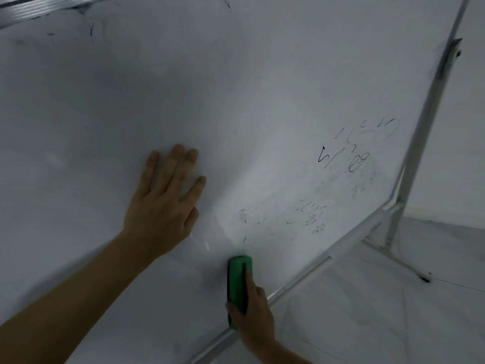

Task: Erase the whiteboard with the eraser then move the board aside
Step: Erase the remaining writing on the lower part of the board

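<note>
Gripping the green eraser (239, 282) in your right hand (253, 315), pressed to the whiteboard (236, 88) near its lower edge; left hand (164, 203) flat, fingers straight on board; faint marker writing (351, 158) at right.

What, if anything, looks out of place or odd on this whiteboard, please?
Nothing looks damaged. Half-wiped marker scrawl smudges the right side of the whiteboard, above the green eraser that the right hand grips; stray strokes sit near the top left.
</note>
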Demonstrator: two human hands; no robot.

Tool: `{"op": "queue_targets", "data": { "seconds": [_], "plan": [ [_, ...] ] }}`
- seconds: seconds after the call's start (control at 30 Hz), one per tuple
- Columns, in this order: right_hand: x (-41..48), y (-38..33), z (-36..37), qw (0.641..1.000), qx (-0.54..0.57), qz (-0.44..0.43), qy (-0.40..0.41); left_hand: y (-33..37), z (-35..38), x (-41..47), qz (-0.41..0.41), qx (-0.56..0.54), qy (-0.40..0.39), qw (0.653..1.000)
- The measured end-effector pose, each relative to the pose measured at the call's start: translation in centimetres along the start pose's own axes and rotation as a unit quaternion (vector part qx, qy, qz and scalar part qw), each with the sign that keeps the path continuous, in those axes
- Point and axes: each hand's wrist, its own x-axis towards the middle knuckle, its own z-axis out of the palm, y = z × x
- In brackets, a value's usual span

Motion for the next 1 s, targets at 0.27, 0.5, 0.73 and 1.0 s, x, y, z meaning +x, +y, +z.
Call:
{"op": "queue_targets", "data": {
  "seconds": [0.27, 0.5, 0.73, 1.0],
  "plan": [
    [7.9, -5.8, -5.4, 0.95, 0.134, -0.082, 0.27, -0.3, 0.7, -4.8, -0.011, -0.017, -0.029, 0.999],
    [2.0, 3.3, 0.7, 0.985, -0.161, -0.046, 0.038, -0.8, 1.5, -5.5, -0.022, -0.021, -0.03, 0.999],
    [9.6, -6.7, -6.6, 0.948, 0.028, -0.133, 0.287, -0.9, 1.7, -5.8, -0.034, -0.024, -0.033, 0.999],
    [4.2, 6.1, 0.4, 0.956, -0.248, -0.147, 0.062, -0.1, 2.4, -6.0, -0.037, -0.031, -0.052, 0.998]
  ]
}}
